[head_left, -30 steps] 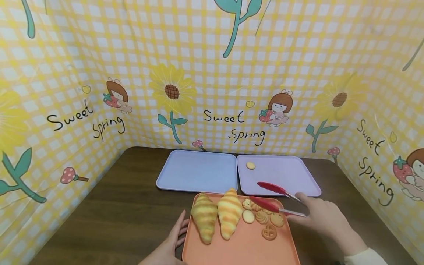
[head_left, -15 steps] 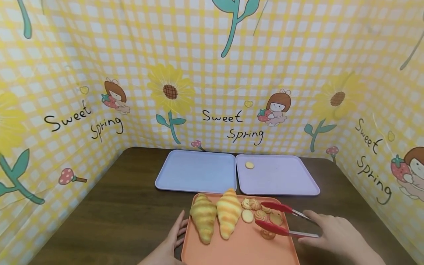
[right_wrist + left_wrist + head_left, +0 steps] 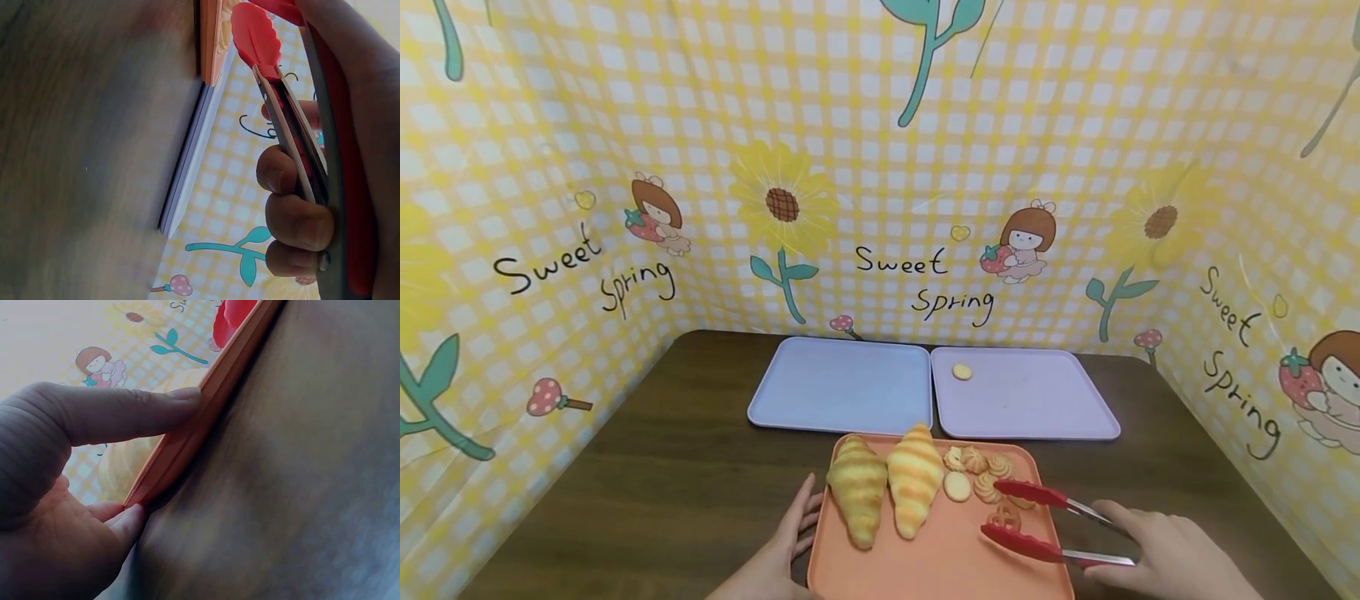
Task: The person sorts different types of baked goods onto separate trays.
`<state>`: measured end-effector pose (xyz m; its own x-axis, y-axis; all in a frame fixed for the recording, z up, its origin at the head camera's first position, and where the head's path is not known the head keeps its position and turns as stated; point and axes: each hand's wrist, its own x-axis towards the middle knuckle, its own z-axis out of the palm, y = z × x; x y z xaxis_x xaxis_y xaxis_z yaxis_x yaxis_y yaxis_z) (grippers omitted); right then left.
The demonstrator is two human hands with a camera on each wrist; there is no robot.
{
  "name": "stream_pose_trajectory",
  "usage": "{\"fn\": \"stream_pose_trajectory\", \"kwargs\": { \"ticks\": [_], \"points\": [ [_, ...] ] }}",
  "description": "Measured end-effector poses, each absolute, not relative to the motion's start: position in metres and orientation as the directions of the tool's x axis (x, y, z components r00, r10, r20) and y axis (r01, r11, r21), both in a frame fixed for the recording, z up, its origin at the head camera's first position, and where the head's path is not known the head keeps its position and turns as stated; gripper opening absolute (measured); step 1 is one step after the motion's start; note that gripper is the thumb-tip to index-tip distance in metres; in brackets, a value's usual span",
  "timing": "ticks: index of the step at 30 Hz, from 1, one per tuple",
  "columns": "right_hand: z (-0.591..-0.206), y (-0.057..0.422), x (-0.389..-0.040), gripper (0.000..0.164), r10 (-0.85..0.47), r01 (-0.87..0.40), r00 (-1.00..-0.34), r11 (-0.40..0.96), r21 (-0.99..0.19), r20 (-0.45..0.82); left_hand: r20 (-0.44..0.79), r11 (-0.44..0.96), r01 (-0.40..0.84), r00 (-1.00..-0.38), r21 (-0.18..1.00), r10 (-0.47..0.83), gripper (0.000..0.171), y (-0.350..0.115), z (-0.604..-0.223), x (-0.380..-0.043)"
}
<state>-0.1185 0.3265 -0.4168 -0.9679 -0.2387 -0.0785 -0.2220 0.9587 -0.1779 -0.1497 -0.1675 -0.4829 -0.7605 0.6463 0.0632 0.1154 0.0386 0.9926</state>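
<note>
My right hand point(image 3: 1172, 554) grips red-tipped metal tongs point(image 3: 1030, 546), whose arms are spread apart. The tongs' tips are over the right side of an orange tray point(image 3: 940, 575), to either side of a pretzel-shaped cookie point(image 3: 1003, 518) that they partly hide. Other swirled cookies point(image 3: 987, 487) and a plain round cookie point(image 3: 957, 486) are clustered beside it. Two croissants, one browner point(image 3: 857, 492) and one yellower point(image 3: 915, 483), lie on the tray's left. At the tray's left edge my left hand point(image 3: 69, 456) holds the rim point(image 3: 187, 431), thumb and fingers spread along it.
Behind the orange tray, a blue tray point(image 3: 842, 387) and a lilac tray point(image 3: 1030, 400) stand side by side on the dark wooden table point(image 3: 647, 500). One round cookie point(image 3: 962, 372) lies on the lilac one. A yellow checked cloth point(image 3: 880, 167) surrounds the table's back and sides.
My right hand has brought the tongs back from the lilac tray's front edge, toward me and slightly right, down around the pretzel cookie. My left hand stays at the tray's edge.
</note>
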Motion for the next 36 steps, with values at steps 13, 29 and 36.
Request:
{"fn": "stream_pose_trajectory", "kwargs": {
  "ticks": [13,29,36],
  "points": [
    [-0.4181,0.3333,-0.1116,0.075,-0.226,-0.212,-0.968,0.968,-0.132,-0.105,0.077,0.026,0.122,-0.76,0.992,0.646,0.127,-0.1656,-0.4832,-0.1511],
    [-0.4211,0.3286,-0.1117,0.074,-0.196,-0.164,-0.963,0.971,-0.176,-0.185,0.087,0.029,0.139,-0.756,0.99,0.649,0.126,-0.1661,-0.4823,-0.1502],
    [-0.4167,0.329,-0.1113,0.064,-0.264,-0.234,-0.952,0.954,-0.189,-0.154,0.102,0.025,0.157,-0.75,0.987,0.653,0.126,-0.1672,-0.4826,-0.1502]
  ]
}}
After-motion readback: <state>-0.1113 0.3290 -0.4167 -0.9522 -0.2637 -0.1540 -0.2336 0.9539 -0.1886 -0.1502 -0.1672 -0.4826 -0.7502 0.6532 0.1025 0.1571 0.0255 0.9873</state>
